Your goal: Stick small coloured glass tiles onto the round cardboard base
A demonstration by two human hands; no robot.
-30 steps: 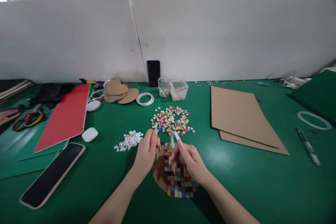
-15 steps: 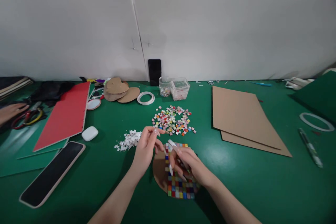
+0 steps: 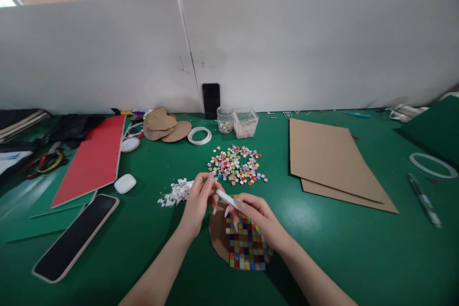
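Note:
My right hand [image 3: 263,217] grips a slim white stick-like tool [image 3: 228,199], whose exact kind I cannot tell. The tool slants up to the left, its far end at the fingertips of my left hand [image 3: 198,198]. Those left fingers are pinched together; what they hold is too small to make out. Below both hands lies a round cardboard piece [image 3: 218,236], its left part bare brown. Rows of small coloured mosaic tiles [image 3: 247,251] cover much of it, partly hidden by my right hand. Just beyond are loose mosaic tiles [image 3: 234,165] and a heap of white paper bits [image 3: 175,192].
At left lie a phone [image 3: 77,236], a white case [image 3: 125,183], a red board [image 3: 93,162] and scissors [image 3: 45,162]. Behind are cardboard discs [image 3: 161,124], a tape roll [image 3: 199,136], clear tubs [image 3: 245,123] and an upright phone [image 3: 211,100]. Cardboard sheets [image 3: 330,160] and a pen [image 3: 425,201] lie right.
My right hand has turned the white tool, bringing its end to my left fingertips. My left fingers have drawn closer together. Another person's hand at the far left has gone from view.

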